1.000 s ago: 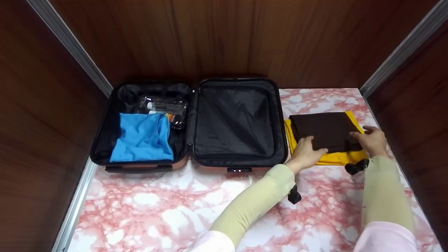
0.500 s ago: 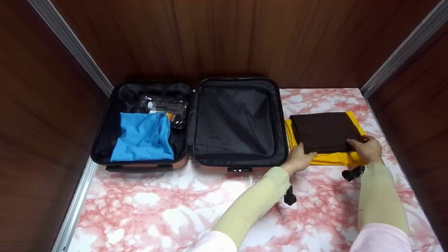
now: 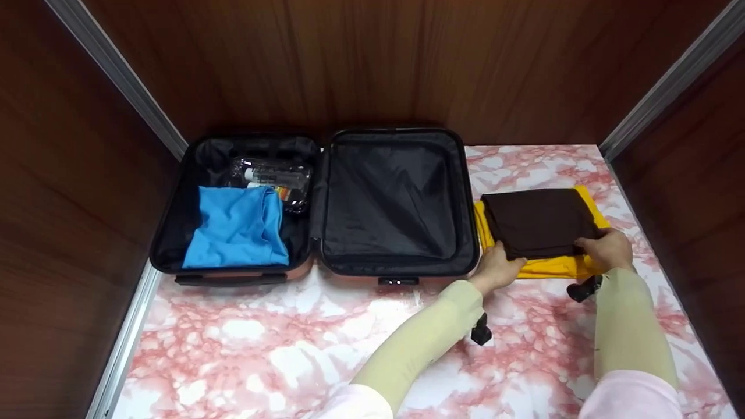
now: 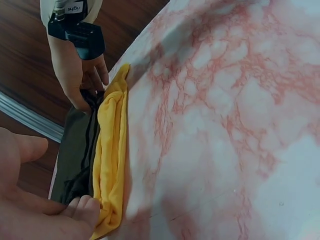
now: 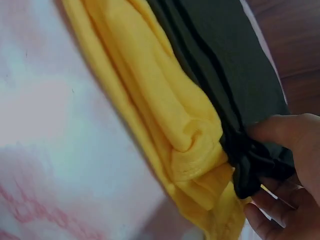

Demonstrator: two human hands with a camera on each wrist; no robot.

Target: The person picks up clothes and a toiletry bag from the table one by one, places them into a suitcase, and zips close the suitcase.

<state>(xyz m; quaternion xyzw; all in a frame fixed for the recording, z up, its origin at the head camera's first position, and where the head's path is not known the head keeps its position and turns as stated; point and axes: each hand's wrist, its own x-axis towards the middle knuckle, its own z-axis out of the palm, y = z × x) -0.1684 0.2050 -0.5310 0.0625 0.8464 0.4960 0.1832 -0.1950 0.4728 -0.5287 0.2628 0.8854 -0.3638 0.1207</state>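
Brown folded garment [image 3: 538,221], stacked on a yellow folded garment [image 3: 550,266] near the right edge of the marble table [image 3: 291,349], just beside the open suitcase [image 3: 396,201]. Gripped at both near corners: left hand [image 3: 499,269] curled at the near left corner, fingertips [image 4: 82,210] tucked against the yellow fold beneath; right hand [image 3: 608,249] pinching the bunched brown cloth at the near right corner, thumb on top and fingers [image 5: 272,217] under the edge. Judged soft, light and limp, likely to sag and unfold if lifted by one corner only, so best taken at the two near corners or with flat palms under the whole fold. Not slippery, not fragile. Yellow layer thick and rolled at its near edge, easily dragged along. Elsewhere: blue shirt [image 3: 237,228] and clear pouch [image 3: 273,177] in the left half of the suitcase, right half lined black.
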